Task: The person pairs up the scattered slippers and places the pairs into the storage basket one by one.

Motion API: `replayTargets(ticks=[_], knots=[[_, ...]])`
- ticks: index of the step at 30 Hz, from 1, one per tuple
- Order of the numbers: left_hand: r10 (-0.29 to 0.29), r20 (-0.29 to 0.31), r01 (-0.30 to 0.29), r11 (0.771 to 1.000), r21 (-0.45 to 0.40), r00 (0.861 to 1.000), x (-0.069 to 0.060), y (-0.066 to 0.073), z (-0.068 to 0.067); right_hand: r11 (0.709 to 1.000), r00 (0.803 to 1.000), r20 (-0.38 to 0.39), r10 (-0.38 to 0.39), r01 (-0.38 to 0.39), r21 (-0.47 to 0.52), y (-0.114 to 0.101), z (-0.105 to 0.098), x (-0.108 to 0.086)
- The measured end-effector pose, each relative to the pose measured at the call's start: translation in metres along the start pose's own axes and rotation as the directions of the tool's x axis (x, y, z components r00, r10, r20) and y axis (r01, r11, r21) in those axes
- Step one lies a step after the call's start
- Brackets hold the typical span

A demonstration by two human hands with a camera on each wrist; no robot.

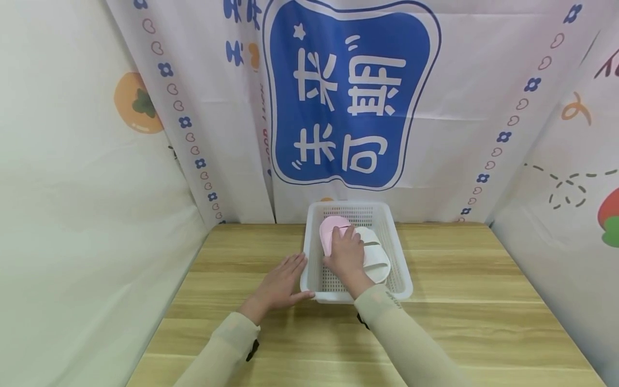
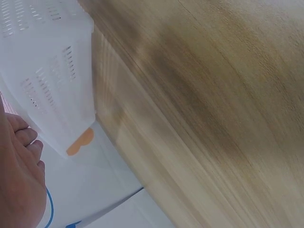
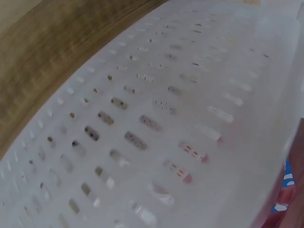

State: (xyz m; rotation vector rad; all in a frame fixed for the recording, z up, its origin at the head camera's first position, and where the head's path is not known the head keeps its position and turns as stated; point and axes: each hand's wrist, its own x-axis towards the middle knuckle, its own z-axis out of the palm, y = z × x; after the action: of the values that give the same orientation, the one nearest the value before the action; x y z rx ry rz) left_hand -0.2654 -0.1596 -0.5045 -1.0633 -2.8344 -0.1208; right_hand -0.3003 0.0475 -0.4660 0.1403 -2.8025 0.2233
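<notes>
A white perforated plastic basket (image 1: 308, 247) stands at the back of the wooden table. Inside it lie a pink slipper (image 1: 326, 232) on the left and a white slipper (image 1: 374, 255) on the right. Reaching over the near rim, my right hand (image 1: 346, 255) grips the pink slipper, partly covering it. My left hand (image 1: 280, 285) rests against the basket's left side and near-left corner, its fingers straight. The left wrist view has that hand at the lower left beside the basket wall (image 2: 52, 95). Only the perforated wall (image 3: 228, 156), with pink behind it, fills most of the right wrist view.
The wooden table (image 1: 464, 290) extends to both sides of the basket. Behind it hangs a printed cloth (image 1: 420, 199) with a blue panel, close to the basket's far rim. Pale fabric walls (image 1: 96, 226) stand left and right.
</notes>
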Motion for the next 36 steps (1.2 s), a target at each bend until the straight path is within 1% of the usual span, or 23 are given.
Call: replayTargets(ticks=[4,8,16,23,28,32,36], knots=[[-0.001,-0.003,0.001,1.0,-0.014,1.0,0.0,0.001,0.0,1.0,0.999,0.027,0.02,-0.019,-0.008,-0.003,0.005,0.0],[-0.001,-0.009,0.001,1.0,-0.007,1.0,0.0,0.0,0.001,0.999,0.997,0.065,0.039,-0.039,-0.006,-0.007,0.009,-0.001],[0.017,-0.028,-0.017,1.0,0.014,0.999,0.001,-0.001,0.003,0.997,0.993,0.085,0.082,-0.081,-0.02,-0.012,0.013,-0.001],[0.022,-0.029,-0.022,1.0,0.007,0.999,0.0,-0.001,0.002,0.992,0.987,0.106,0.118,-0.122,0.031,-0.016,0.023,0.0],[0.025,-0.031,-0.025,1.0,0.002,0.999,0.0,-0.001,0.002,0.989,0.983,0.12,0.139,-0.144,0.036,-0.017,0.026,-0.001],[0.026,-0.036,-0.026,1.0,0.016,0.999,0.0,-0.001,0.003,0.988,0.983,0.119,0.143,-0.149,0.045,-0.019,0.029,-0.002],[0.023,-0.03,-0.022,0.999,0.03,0.999,0.0,-0.002,0.003,0.984,0.979,0.135,0.155,-0.165,0.072,-0.021,0.031,-0.002]])
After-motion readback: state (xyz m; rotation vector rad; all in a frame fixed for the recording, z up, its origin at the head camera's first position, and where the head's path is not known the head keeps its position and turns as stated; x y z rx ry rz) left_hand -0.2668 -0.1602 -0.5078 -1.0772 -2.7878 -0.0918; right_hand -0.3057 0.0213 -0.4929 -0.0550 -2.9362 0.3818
